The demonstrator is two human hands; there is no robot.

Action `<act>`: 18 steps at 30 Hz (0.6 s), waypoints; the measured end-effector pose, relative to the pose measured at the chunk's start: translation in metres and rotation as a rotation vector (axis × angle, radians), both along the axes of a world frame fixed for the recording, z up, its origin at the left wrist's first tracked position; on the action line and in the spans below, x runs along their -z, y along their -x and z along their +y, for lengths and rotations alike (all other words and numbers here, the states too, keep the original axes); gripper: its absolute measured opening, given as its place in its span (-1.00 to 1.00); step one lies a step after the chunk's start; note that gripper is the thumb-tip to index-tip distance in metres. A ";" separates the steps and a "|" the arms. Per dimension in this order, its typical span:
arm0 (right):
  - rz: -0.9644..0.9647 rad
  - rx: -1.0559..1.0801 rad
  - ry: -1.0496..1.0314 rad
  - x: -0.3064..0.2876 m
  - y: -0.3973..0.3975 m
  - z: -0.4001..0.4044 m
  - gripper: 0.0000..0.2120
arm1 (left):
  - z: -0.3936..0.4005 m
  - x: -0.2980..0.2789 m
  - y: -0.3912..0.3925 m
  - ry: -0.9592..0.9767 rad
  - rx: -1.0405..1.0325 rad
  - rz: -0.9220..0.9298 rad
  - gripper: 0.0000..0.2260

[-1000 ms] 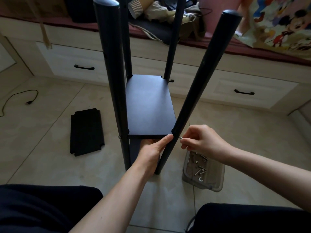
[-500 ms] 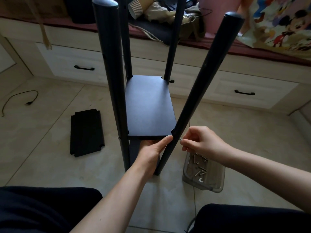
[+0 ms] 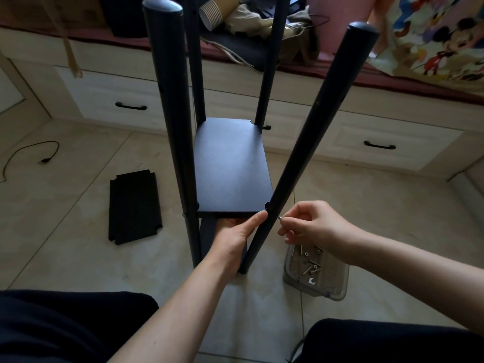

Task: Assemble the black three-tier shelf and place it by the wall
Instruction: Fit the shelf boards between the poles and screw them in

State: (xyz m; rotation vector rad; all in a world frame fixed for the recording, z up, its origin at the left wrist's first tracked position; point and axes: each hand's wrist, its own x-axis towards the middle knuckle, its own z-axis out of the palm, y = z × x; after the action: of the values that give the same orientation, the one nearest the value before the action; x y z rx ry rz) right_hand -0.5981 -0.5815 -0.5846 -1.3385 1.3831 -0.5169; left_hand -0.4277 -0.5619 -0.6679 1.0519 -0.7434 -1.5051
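While the left hand (image 3: pixel 237 235) props the flat black shelf board (image 3: pixel 231 166) from beneath, the right hand (image 3: pixel 311 226) pinches a small silver screw (image 3: pixel 280 218) against the leaning round black pole (image 3: pixel 311 132); misalignment could drop it onto the tiled floor (image 3: pixel 78 258).

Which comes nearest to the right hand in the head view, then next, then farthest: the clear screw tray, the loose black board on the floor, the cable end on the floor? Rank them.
Measured from the right hand:
1. Clear screw tray, just below the hand, to its right on the floor.
2. Loose black board, flat on the floor left of the shelf frame.
3. Cable end, far left on the floor.
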 end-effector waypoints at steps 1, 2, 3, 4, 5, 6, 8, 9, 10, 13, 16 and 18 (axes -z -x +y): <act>0.023 -0.013 0.024 0.001 0.001 -0.001 -0.91 | 0.000 -0.001 0.000 0.004 0.000 -0.004 -0.67; 0.078 -0.043 0.076 0.001 0.002 -0.001 -0.91 | 0.001 -0.002 0.001 0.008 0.002 -0.009 -0.70; 0.162 -0.084 0.151 0.000 0.001 -0.001 -0.90 | 0.001 -0.003 0.001 0.012 0.004 -0.014 -0.73; 0.239 -0.119 0.217 -0.002 0.000 0.000 -0.90 | 0.002 -0.004 0.001 0.015 0.005 -0.020 -0.77; 0.288 -0.147 0.266 -0.003 0.000 0.000 -0.89 | 0.002 -0.005 0.001 0.018 0.006 -0.023 -0.79; 0.311 -0.164 0.296 -0.004 -0.001 0.001 -0.88 | 0.002 -0.005 0.001 0.019 0.003 -0.025 -0.79; 0.344 -0.181 0.341 -0.004 -0.002 0.003 -0.86 | 0.003 -0.007 0.001 0.017 -0.009 -0.032 -0.74; 0.357 -0.189 0.362 -0.004 -0.003 0.004 -0.86 | 0.002 -0.007 0.001 0.017 -0.012 -0.039 -0.70; 0.367 -0.190 0.379 -0.003 -0.003 0.004 -0.85 | 0.002 -0.006 0.000 0.017 -0.011 -0.044 -0.66; 0.360 -0.172 0.382 -0.002 -0.003 0.005 -0.84 | 0.001 -0.005 0.000 0.016 -0.007 -0.038 -0.59; 0.280 -0.123 0.270 0.000 -0.003 0.004 -0.88 | 0.002 -0.005 0.000 0.016 -0.003 -0.035 -0.60; 0.129 -0.025 0.100 0.001 -0.004 0.003 -0.90 | 0.002 -0.004 0.000 0.016 -0.004 -0.036 -0.58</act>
State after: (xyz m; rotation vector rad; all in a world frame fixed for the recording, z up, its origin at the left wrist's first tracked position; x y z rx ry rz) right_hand -0.5939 -0.5783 -0.5854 -1.4900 1.4594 -0.4961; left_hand -0.4272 -0.5596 -0.6638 1.0704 -0.7773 -1.4773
